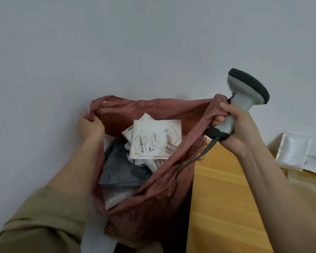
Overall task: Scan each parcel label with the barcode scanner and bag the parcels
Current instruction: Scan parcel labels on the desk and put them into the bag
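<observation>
Our left hand [88,127] bunches rim of reddish-brown woven sack [153,207]; right hand [234,123] clamps opposite rim plus grey handheld barcode scanner [244,95]. White labelled parcels [156,141] inside sack.

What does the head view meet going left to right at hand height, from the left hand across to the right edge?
Left hand gripping the sack's rim → labelled white parcel inside the red woven sack → right hand holding the sack's other rim and the barcode scanner → white padded parcel on the wooden table.
</observation>
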The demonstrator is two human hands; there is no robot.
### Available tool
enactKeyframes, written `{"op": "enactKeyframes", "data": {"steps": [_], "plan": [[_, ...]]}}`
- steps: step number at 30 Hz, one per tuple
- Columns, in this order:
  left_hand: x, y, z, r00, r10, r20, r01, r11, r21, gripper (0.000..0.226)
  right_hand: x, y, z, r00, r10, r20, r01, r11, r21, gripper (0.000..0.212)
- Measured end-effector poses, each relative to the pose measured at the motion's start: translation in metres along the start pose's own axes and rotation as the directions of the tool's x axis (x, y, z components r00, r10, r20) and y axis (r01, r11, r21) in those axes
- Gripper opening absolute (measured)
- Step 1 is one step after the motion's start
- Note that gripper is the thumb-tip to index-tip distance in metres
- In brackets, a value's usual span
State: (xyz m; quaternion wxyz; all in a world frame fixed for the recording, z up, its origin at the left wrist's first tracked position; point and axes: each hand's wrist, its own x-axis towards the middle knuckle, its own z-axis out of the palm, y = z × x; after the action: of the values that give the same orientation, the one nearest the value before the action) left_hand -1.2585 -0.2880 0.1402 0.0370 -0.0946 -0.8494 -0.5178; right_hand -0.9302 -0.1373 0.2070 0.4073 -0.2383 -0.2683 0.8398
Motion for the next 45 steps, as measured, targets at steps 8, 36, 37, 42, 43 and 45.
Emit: {"op": "enactKeyframes", "data": {"steps": [8,36,37,42,43,45], "plan": [[0.012,-0.006,0.014,0.994,-0.066,-0.088,0.054,0.990,-0.130,0.029,0.016,0.013,0.002,0.992,0.034,-0.123,-0.048,0.993,-0.110,0.022],[-0.046,-0.037,0.044,0.874,0.116,0.471,-0.400,0.722,0.564,0.076,0.010,0.014,-0.084,0.823,0.161,-0.545,-0.393,0.853,-0.342,0.016],[-0.049,-0.042,0.043,0.872,0.071,0.485,-0.382,0.719,0.581,0.076,0.007,0.013,-0.086,0.817,0.165,-0.552,-0.399,0.854,-0.335,0.016],[-0.063,-0.076,0.038,0.822,-0.226,0.522,-0.185,0.762,0.621,0.070,-0.004,0.015,-0.095,0.795,0.183,-0.579,-0.427,0.847,-0.318,0.016],[-0.064,-0.084,0.037,0.789,-0.290,0.541,-0.110,0.800,0.590,0.072,-0.006,0.016,-0.095,0.792,0.194,-0.579,-0.436,0.843,-0.314,0.016],[-0.069,-0.097,0.033,0.697,-0.400,0.595,0.041,0.851,0.524,0.076,-0.010,0.020,-0.095,0.789,0.227,-0.571,-0.463,0.830,-0.311,0.015]]}}
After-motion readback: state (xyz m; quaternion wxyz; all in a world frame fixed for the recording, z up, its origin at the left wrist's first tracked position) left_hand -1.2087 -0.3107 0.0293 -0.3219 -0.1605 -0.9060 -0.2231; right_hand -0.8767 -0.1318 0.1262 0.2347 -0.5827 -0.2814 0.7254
